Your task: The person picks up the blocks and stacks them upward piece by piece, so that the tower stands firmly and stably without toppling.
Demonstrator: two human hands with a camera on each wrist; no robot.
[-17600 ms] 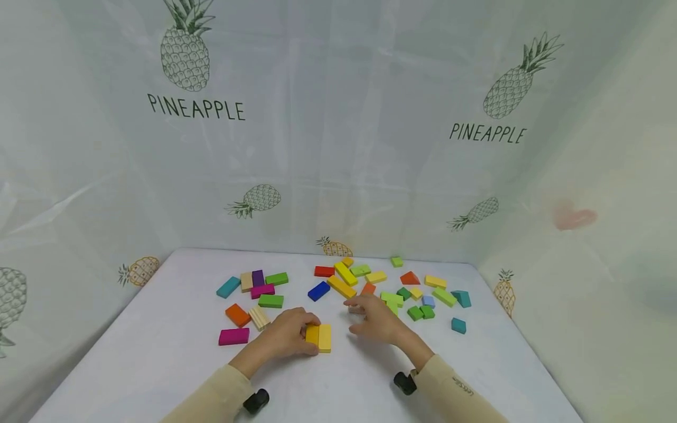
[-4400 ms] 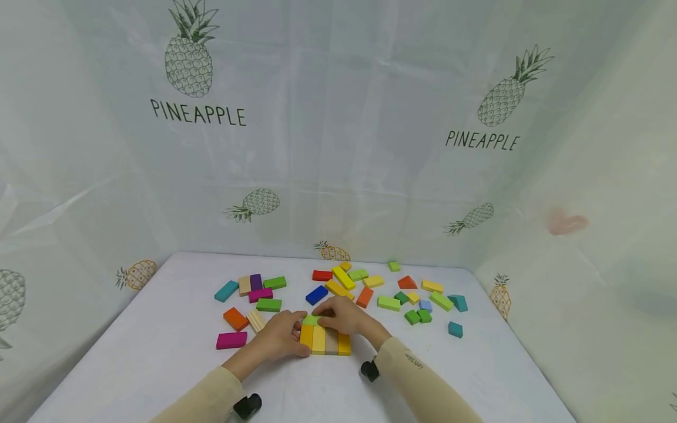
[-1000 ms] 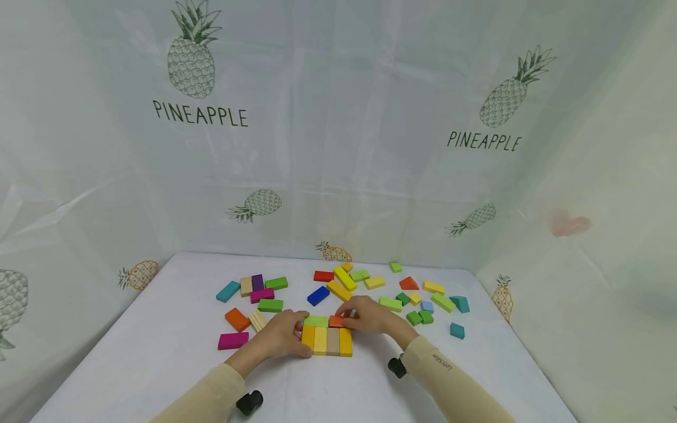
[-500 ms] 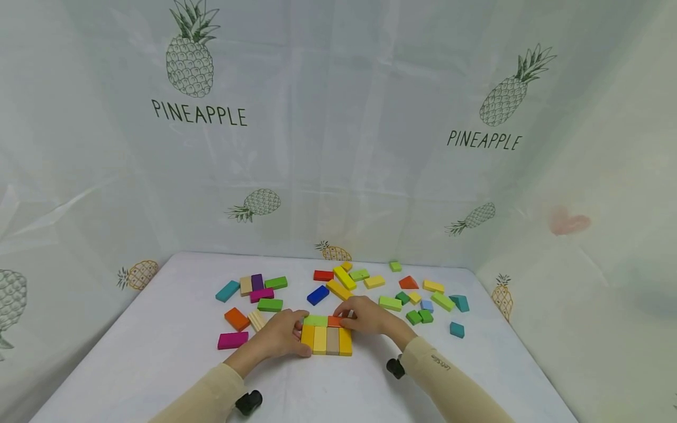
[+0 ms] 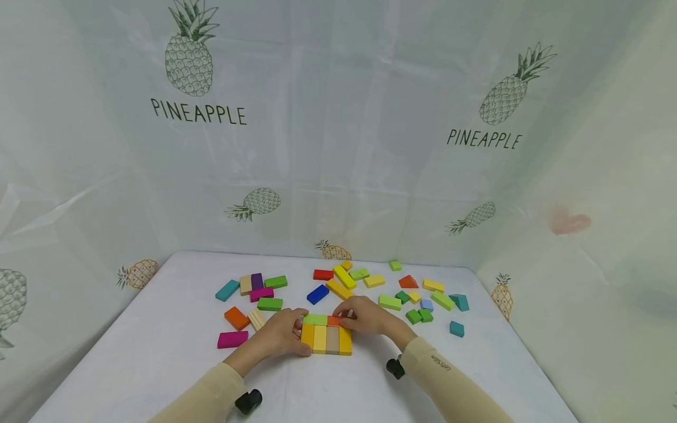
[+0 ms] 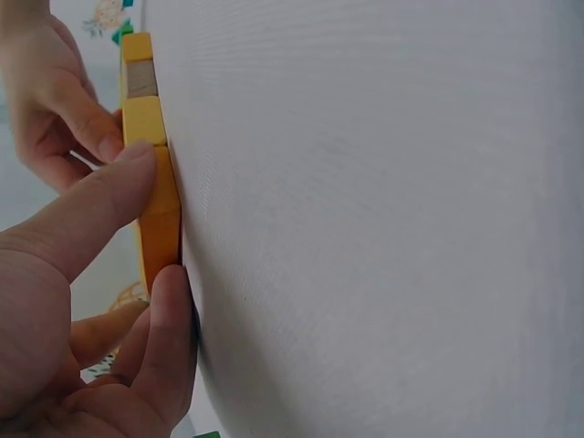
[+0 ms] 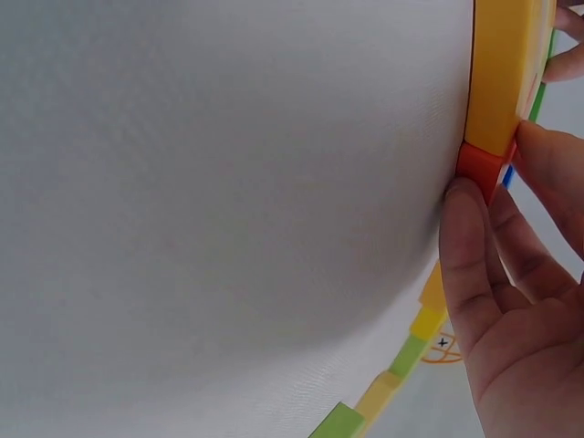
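In the head view several blocks lie flat together. The front row is a yellow-orange block (image 5: 308, 335), a pale yellow block (image 5: 319, 339), a beige block (image 5: 332, 341) and a second yellow-orange block (image 5: 345, 342). Behind them lie a light green block (image 5: 315, 319) and an orange-red block (image 5: 333, 321). My left hand (image 5: 278, 335) holds the row's left side, thumb at the near end of the leftmost block and fingers along its outer side. My right hand (image 5: 367, 315) pinches the orange-red block (image 7: 479, 168) at the back right corner; the right wrist view shows it against a yellow-orange block.
Loose blocks lie at left, including a magenta block (image 5: 233, 339) and an orange block (image 5: 237, 319). Behind are a blue block (image 5: 318, 294) and several yellow ones; green and teal blocks (image 5: 457, 329) lie right. A printed curtain (image 5: 338, 147) hangs past the white table (image 5: 132, 364).
Since the oldest frame, the two-block row has gained beige and yellow-orange blocks, then the light green one. The right hand has since brought over the orange-red block. The last second shows only slight movement.
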